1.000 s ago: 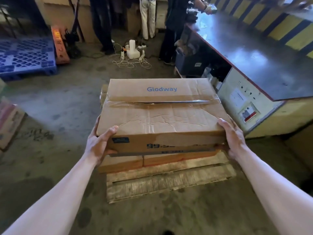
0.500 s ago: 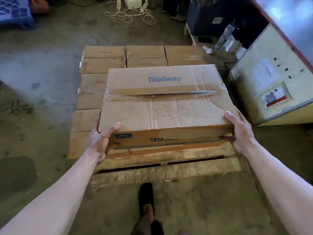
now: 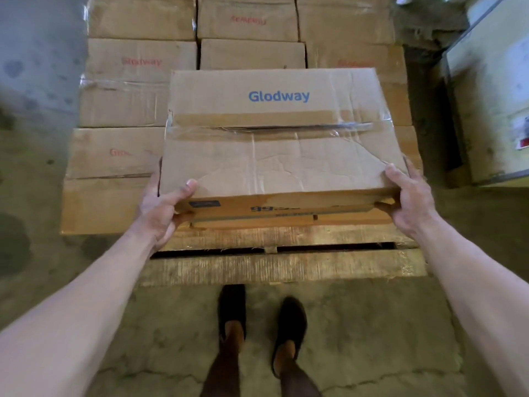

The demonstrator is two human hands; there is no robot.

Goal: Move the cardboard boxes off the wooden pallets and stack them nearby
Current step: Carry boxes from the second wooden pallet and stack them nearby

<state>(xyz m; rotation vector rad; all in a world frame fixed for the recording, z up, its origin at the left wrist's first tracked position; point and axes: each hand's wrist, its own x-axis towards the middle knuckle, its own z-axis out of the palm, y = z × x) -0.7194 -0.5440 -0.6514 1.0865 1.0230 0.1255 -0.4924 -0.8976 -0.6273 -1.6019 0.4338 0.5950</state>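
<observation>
A flat cardboard box (image 3: pixel 274 150) with blue "Glodway" print and torn clear tape is held level in front of me. My left hand (image 3: pixel 163 207) grips its near left corner, thumb on top. My right hand (image 3: pixel 409 199) grips its near right corner, thumb on top and fingers round the side. The box hangs over the near edge of a layer of similar boxes (image 3: pixel 126 101) with red print, which covers a wooden pallet (image 3: pixel 280 266). The held box hides the boxes under it.
A pale cabinet with a red-and-white label (image 3: pixel 492 104) stands close on the right. My two feet in dark shoes (image 3: pixel 260 325) stand on the concrete floor just before the pallet's front plank. Bare concrete lies to the left (image 3: pixel 31 138).
The view has tilted further down and closer to the pallet, so more of the box layer and both feet show. Both hands keep the same grip on the box.
</observation>
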